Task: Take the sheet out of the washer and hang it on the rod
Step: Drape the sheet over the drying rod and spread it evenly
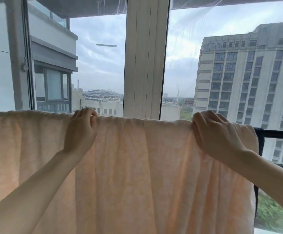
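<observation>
You had the sheet (137, 166) draped over the rod (279, 133), both hands at its top fold.

Your left hand (81, 130) was curled shut, pinching the gathered edge; your right hand (216, 134) lay closed over the fold near the sheet's right end, in front of the window (145, 56). The cloth looked soft, limp and probably damp-heavy, so it would bunch rather than slide; gripping along the top fold seemed best for spreading it.
</observation>
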{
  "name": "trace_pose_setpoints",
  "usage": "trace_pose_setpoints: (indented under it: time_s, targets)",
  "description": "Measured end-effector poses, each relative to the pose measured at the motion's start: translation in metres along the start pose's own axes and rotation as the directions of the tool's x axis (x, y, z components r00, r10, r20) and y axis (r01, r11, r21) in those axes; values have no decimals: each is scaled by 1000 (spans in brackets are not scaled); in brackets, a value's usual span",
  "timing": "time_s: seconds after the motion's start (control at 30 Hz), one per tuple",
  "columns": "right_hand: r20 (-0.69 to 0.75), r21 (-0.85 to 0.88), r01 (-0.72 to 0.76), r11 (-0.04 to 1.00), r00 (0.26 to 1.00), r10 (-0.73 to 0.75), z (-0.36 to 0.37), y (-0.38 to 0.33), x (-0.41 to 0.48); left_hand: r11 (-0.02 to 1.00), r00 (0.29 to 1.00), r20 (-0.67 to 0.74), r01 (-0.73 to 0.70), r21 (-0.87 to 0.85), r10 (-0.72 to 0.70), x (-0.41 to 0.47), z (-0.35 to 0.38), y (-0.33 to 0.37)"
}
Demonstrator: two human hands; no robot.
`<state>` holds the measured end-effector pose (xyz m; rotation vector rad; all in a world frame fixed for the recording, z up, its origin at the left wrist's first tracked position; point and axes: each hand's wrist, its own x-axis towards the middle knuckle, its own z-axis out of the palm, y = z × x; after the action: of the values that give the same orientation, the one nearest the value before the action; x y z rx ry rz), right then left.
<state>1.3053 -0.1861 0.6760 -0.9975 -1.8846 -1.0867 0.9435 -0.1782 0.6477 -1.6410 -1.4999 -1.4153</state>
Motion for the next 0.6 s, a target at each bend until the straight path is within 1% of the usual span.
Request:
trace_pose_setpoints:
  time_s: [0.07,0.13,0.2,0.3,0.43,0.5,0.6]
  targets:
    - [-11,19,22,1000,1000,-22,3,-16,11,989,987,70,-142,-34,144,-6,5,24]
    - [14,33,68,997,998,-68,9,-35,21,955,946,137,-283,-87,293,-13,14,43]
    - [39,54,127,990,991,-129,17,-54,29,928,919,143,-351,-127,367,-16,24,54]
    - [40,108,153,982,987,-158,31,-74,37,923,922,125,-343,-173,366,-13,28,58]
    - [65,201,131,971,987,-146,38,-74,39,942,942,120,-292,-165,313,-10,23,46]
    - [95,186,133,974,984,-152,35,-64,36,956,955,114,-255,-147,273,-8,20,36]
    - [110,124,74,990,990,-88,26,-40,28,958,962,94,-242,-153,258,-5,17,21]
